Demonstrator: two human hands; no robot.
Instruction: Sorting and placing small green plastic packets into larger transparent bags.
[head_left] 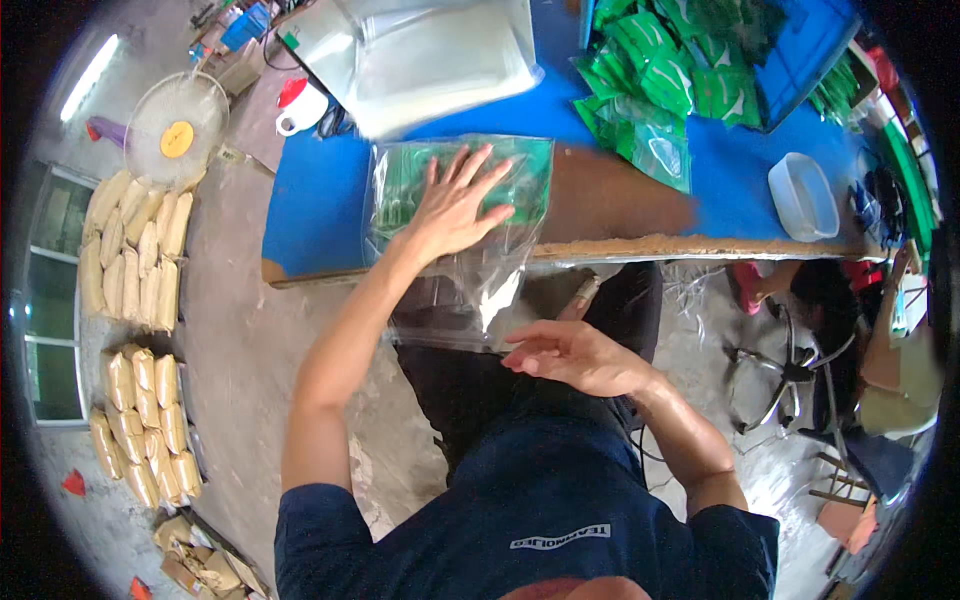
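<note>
A clear plastic bag [455, 285] lies over the near edge of the blue-topped table, its lower end hanging down in front of my lap. Inside its upper part, on the tabletop, is a flat stack of green packets [400, 185]. My left hand [462, 205] rests flat on the bag over these packets, fingers spread. Close to the bag's hanging lower end is my right hand [580, 357], its fingers stretched to the left and slightly bent. Whether those fingertips touch the plastic is hard to see.
Clear plastic sheets or bags [440, 60] are stacked at the back left, near a red-and-white jug [300, 108]. Loose green packets [650, 60] spill beside a blue crate [805, 60]. A translucent tub [803, 197] stands right. Another person [900, 370] sits at far right by a chair base [793, 372].
</note>
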